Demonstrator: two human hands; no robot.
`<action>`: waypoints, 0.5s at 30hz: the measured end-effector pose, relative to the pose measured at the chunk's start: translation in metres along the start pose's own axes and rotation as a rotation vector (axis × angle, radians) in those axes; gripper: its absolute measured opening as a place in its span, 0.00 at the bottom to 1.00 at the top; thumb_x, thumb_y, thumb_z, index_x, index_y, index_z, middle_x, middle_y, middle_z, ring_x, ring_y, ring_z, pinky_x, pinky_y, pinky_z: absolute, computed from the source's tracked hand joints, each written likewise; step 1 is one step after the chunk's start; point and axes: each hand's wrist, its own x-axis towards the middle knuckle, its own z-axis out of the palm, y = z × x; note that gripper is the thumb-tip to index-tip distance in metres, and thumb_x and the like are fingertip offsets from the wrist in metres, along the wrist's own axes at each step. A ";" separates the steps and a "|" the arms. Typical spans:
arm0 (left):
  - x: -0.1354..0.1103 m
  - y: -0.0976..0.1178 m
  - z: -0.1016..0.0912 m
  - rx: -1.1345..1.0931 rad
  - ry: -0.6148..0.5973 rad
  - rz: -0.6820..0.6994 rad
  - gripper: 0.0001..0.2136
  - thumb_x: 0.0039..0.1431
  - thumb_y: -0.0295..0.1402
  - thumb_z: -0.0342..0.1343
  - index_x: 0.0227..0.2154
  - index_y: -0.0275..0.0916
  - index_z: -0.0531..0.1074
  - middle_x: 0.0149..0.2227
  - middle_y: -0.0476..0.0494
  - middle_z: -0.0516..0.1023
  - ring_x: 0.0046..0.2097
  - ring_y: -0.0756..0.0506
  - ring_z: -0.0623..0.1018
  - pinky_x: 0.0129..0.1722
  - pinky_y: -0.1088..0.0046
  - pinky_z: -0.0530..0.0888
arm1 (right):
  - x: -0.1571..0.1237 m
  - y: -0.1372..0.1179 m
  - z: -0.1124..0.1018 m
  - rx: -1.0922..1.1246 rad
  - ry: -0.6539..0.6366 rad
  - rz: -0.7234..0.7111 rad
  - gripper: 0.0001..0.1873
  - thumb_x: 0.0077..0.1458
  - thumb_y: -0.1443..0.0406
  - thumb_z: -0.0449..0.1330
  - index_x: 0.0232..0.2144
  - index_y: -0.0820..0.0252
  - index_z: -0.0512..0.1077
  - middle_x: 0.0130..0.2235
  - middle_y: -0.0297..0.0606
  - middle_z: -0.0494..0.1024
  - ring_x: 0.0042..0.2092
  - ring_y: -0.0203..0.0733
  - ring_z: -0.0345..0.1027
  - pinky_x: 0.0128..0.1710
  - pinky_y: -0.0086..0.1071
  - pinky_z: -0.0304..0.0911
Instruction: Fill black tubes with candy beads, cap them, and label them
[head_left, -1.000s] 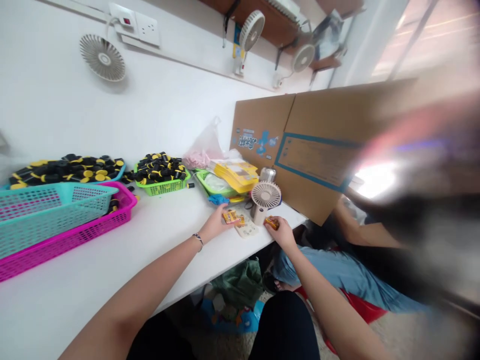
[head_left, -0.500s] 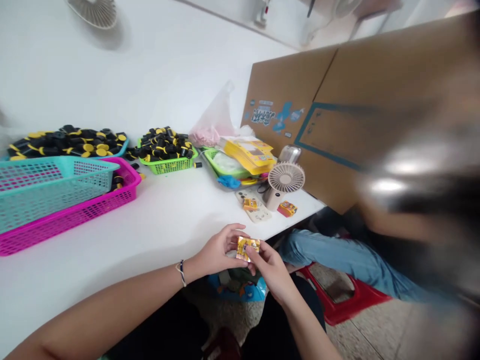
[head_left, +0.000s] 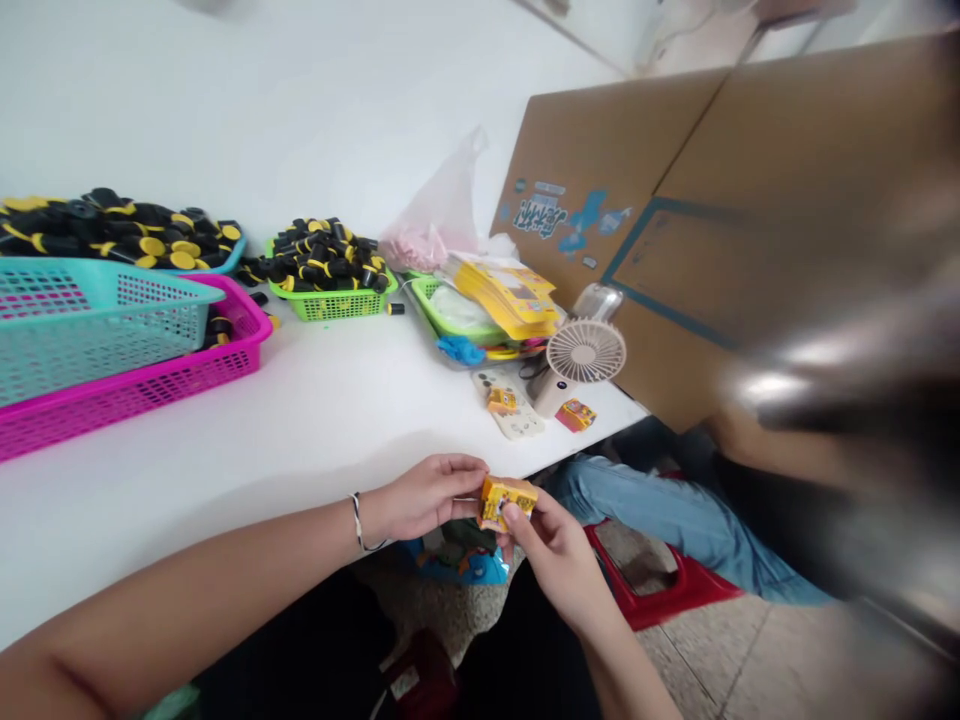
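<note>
Both my hands hold one small yellow and orange box (head_left: 507,498) just past the front edge of the white table (head_left: 315,420). My left hand (head_left: 426,495) pinches its left side with closed fingers. My right hand (head_left: 551,550) grips its right side from below, thumb on top. Two more small orange boxes lie further back: one (head_left: 501,400) on a white card, one (head_left: 575,414) beside the little desk fan (head_left: 583,355).
A teal basket (head_left: 97,320) sits in a pink basket (head_left: 142,385) at left. Black and yellow parts fill a green basket (head_left: 328,270) and a blue one (head_left: 120,232). Yellow packets (head_left: 510,292), a plastic bag and a cardboard sheet (head_left: 675,230) stand behind. Another person's legs (head_left: 660,520) are on a red stool.
My hands left the two boxes near the fan and drew back to the table's front edge. They now hold one small yellow box together, a little lower than half a second ago.
</note>
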 end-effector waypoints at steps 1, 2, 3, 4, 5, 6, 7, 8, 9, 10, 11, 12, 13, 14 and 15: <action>-0.001 0.001 0.000 0.000 -0.013 -0.014 0.20 0.40 0.38 0.75 0.33 0.34 0.76 0.33 0.46 0.79 0.37 0.49 0.79 0.41 0.72 0.74 | 0.000 -0.002 0.000 0.000 -0.015 0.004 0.22 0.57 0.50 0.62 0.44 0.62 0.73 0.28 0.35 0.76 0.27 0.34 0.67 0.26 0.27 0.68; -0.002 0.001 -0.001 0.005 -0.027 -0.029 0.22 0.38 0.39 0.76 0.34 0.34 0.76 0.33 0.45 0.79 0.37 0.49 0.79 0.41 0.71 0.74 | -0.001 -0.003 -0.001 0.000 -0.030 0.009 0.22 0.57 0.50 0.62 0.44 0.62 0.73 0.29 0.35 0.77 0.27 0.34 0.67 0.26 0.27 0.68; -0.004 0.001 -0.001 0.015 -0.044 -0.045 0.24 0.36 0.39 0.77 0.35 0.34 0.76 0.34 0.45 0.79 0.37 0.48 0.79 0.41 0.71 0.74 | -0.002 -0.005 -0.001 -0.001 -0.046 0.013 0.22 0.56 0.50 0.62 0.43 0.62 0.73 0.29 0.36 0.77 0.27 0.33 0.67 0.26 0.27 0.68; -0.005 0.000 -0.001 0.027 -0.062 -0.061 0.26 0.34 0.39 0.77 0.36 0.33 0.76 0.34 0.44 0.79 0.36 0.48 0.79 0.40 0.70 0.74 | -0.003 -0.006 -0.001 -0.003 -0.062 0.017 0.22 0.56 0.51 0.63 0.43 0.63 0.73 0.29 0.36 0.77 0.27 0.33 0.67 0.25 0.27 0.68; -0.006 0.000 0.000 0.042 -0.081 -0.076 0.27 0.32 0.40 0.77 0.36 0.33 0.76 0.34 0.43 0.79 0.35 0.48 0.79 0.39 0.69 0.74 | -0.004 -0.007 -0.001 -0.006 -0.076 0.020 0.22 0.56 0.51 0.63 0.43 0.63 0.73 0.29 0.36 0.77 0.26 0.33 0.67 0.25 0.27 0.68; -0.008 -0.001 0.000 0.056 -0.098 -0.086 0.28 0.32 0.40 0.77 0.37 0.33 0.76 0.33 0.44 0.78 0.34 0.48 0.78 0.37 0.69 0.74 | -0.006 -0.007 -0.001 -0.009 -0.086 0.022 0.22 0.56 0.51 0.63 0.43 0.63 0.73 0.29 0.36 0.76 0.26 0.33 0.67 0.25 0.27 0.69; -0.009 -0.002 0.001 0.068 -0.110 -0.088 0.28 0.32 0.40 0.77 0.37 0.33 0.75 0.32 0.45 0.78 0.33 0.48 0.77 0.36 0.69 0.73 | -0.007 -0.007 0.000 -0.012 -0.090 0.021 0.22 0.56 0.51 0.63 0.43 0.63 0.73 0.28 0.35 0.76 0.26 0.33 0.67 0.24 0.27 0.69; -0.010 -0.003 0.002 0.078 -0.117 -0.082 0.28 0.33 0.41 0.77 0.37 0.33 0.75 0.31 0.46 0.77 0.32 0.49 0.77 0.36 0.70 0.73 | -0.009 -0.006 0.000 -0.016 -0.089 0.019 0.22 0.56 0.51 0.63 0.44 0.63 0.73 0.28 0.35 0.76 0.26 0.34 0.67 0.24 0.27 0.69; -0.011 -0.004 0.004 0.088 -0.119 -0.072 0.27 0.34 0.41 0.76 0.37 0.34 0.74 0.31 0.47 0.76 0.32 0.50 0.76 0.35 0.72 0.72 | -0.010 -0.005 0.001 -0.021 -0.084 0.014 0.22 0.57 0.51 0.62 0.44 0.63 0.73 0.28 0.35 0.76 0.26 0.34 0.67 0.25 0.27 0.69; -0.012 -0.005 0.005 0.097 -0.115 -0.059 0.27 0.35 0.41 0.76 0.37 0.34 0.73 0.30 0.48 0.76 0.31 0.51 0.75 0.35 0.73 0.71 | -0.011 -0.004 0.002 -0.026 -0.073 0.007 0.21 0.57 0.52 0.62 0.44 0.62 0.73 0.29 0.35 0.76 0.27 0.34 0.67 0.25 0.27 0.69; -0.012 -0.006 0.006 0.107 -0.108 -0.047 0.26 0.37 0.41 0.76 0.37 0.35 0.73 0.30 0.49 0.75 0.31 0.51 0.75 0.34 0.74 0.70 | -0.013 -0.003 0.003 -0.032 -0.062 -0.001 0.21 0.57 0.52 0.62 0.44 0.62 0.73 0.29 0.36 0.76 0.27 0.34 0.68 0.25 0.27 0.69; -0.012 -0.007 0.007 0.118 -0.101 -0.036 0.25 0.38 0.40 0.75 0.37 0.35 0.72 0.30 0.49 0.75 0.31 0.52 0.74 0.34 0.75 0.69 | -0.014 -0.001 0.003 -0.040 -0.049 -0.010 0.20 0.58 0.52 0.62 0.43 0.62 0.73 0.30 0.36 0.76 0.27 0.34 0.68 0.25 0.27 0.69; -0.012 -0.007 0.009 0.129 -0.093 -0.030 0.23 0.40 0.40 0.75 0.36 0.35 0.71 0.30 0.49 0.74 0.31 0.52 0.74 0.34 0.75 0.68 | -0.014 0.000 0.004 -0.047 -0.035 -0.019 0.19 0.58 0.52 0.62 0.43 0.62 0.73 0.30 0.36 0.76 0.27 0.34 0.68 0.25 0.27 0.69; -0.012 -0.008 0.010 0.140 -0.086 -0.025 0.22 0.42 0.39 0.74 0.36 0.35 0.71 0.30 0.49 0.74 0.31 0.52 0.74 0.34 0.75 0.68 | -0.015 0.001 0.004 -0.055 -0.023 -0.027 0.19 0.58 0.52 0.62 0.42 0.62 0.73 0.29 0.36 0.75 0.27 0.34 0.68 0.25 0.26 0.68; -0.012 -0.009 0.011 0.149 -0.079 -0.020 0.21 0.43 0.39 0.74 0.35 0.35 0.70 0.30 0.49 0.74 0.31 0.52 0.74 0.34 0.75 0.67 | -0.015 0.002 0.005 -0.062 -0.009 -0.035 0.19 0.57 0.52 0.62 0.41 0.62 0.73 0.28 0.35 0.75 0.26 0.34 0.67 0.24 0.26 0.68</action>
